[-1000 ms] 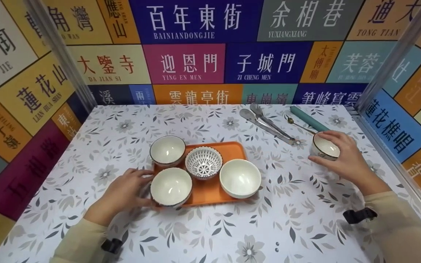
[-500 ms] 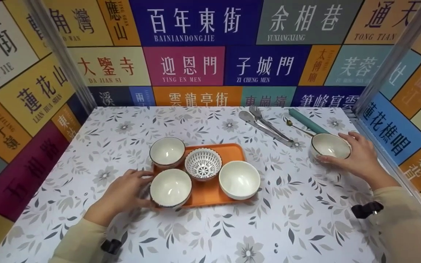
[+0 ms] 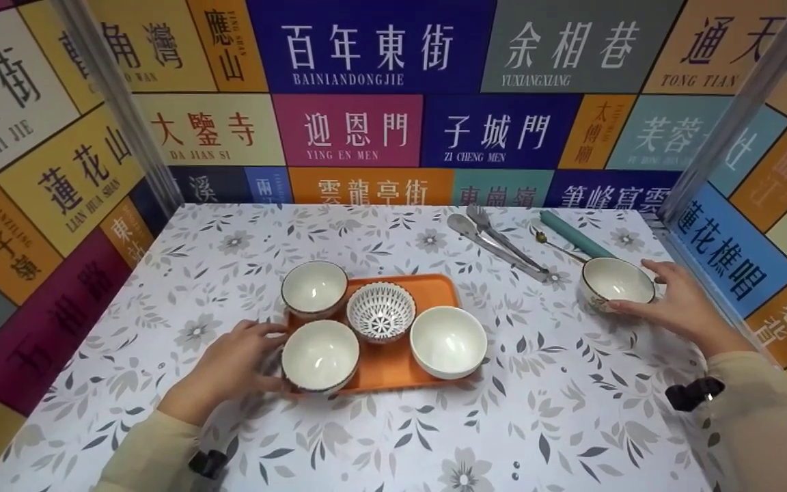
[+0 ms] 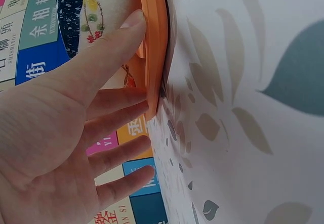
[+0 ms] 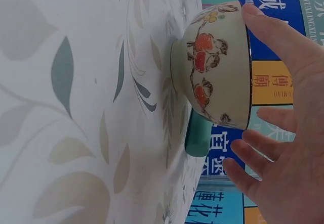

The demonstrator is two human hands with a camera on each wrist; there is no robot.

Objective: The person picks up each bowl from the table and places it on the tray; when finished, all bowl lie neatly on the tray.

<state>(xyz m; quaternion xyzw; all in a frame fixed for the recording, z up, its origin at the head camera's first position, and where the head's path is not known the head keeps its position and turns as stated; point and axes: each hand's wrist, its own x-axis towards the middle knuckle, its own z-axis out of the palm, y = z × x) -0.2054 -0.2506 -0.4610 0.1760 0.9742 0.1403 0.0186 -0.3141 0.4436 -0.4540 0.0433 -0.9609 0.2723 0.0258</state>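
At the right of the head view, a cream bowl (image 3: 617, 283) with a dark rim stands upright on the table. My right hand (image 3: 684, 307) is at its right side, fingers extended. In the right wrist view the thumb tip (image 5: 253, 10) lies at the rim of this bird-painted bowl (image 5: 223, 67), the other fingers spread apart from it. My left hand (image 3: 233, 359) is at the left end of the orange tray (image 3: 387, 372). Seen from the left wrist, its thumb (image 4: 132, 21) lies against the tray's edge (image 4: 156, 47), with fingers extended.
Two cream bowls (image 3: 315, 290) (image 3: 320, 355), a black-patterned bowl (image 3: 381, 312) and a white bowl (image 3: 448, 342) are grouped at the tray. Metal tongs (image 3: 496, 242), a green cylinder (image 3: 574, 234) and a thin gold-coloured utensil (image 3: 561, 247) lie farther back. A printed wall (image 3: 352, 130) stands behind.
My right hand has drawn back rightward from the bowl, and its fingers have come off the far rim, leaving more of the bowl visible. The left hand stays at the tray.
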